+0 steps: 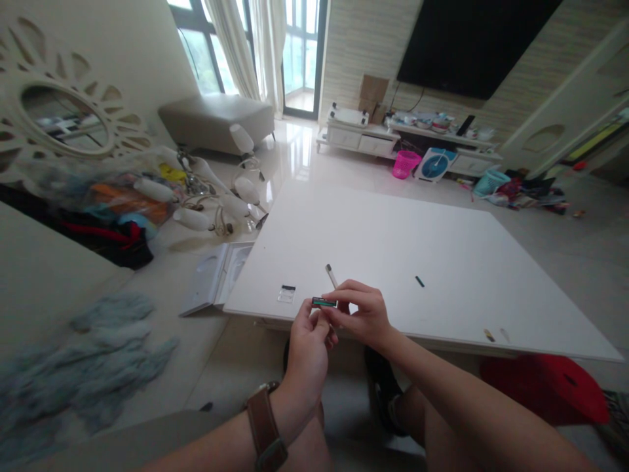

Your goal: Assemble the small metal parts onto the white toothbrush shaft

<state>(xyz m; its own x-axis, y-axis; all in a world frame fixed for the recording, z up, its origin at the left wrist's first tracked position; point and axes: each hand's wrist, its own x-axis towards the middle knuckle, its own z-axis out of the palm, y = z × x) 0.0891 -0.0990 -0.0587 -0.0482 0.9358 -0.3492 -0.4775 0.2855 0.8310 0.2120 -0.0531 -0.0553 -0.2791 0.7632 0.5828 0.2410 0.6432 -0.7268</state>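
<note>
My left hand (308, 351), with a brown watch strap on its wrist, and my right hand (362, 313) meet over the near edge of a low white table (442, 249). Together they pinch a small dark green stick-shaped part (324, 302) held level between the fingertips. A thin white pen-like rod (331, 276) sticks up from my right hand's fingers. On the table lie a small clear packet with a black strip (287, 293) to the left and a tiny dark piece (419, 281) to the right.
A white chandelier with glass shades (216, 196) and an open white case (216, 275) lie on the floor at the left. A red stool (545, 387) stands under the table's right edge. A grey cloth (98, 360) is at the near left; a TV stand with clutter is at the back.
</note>
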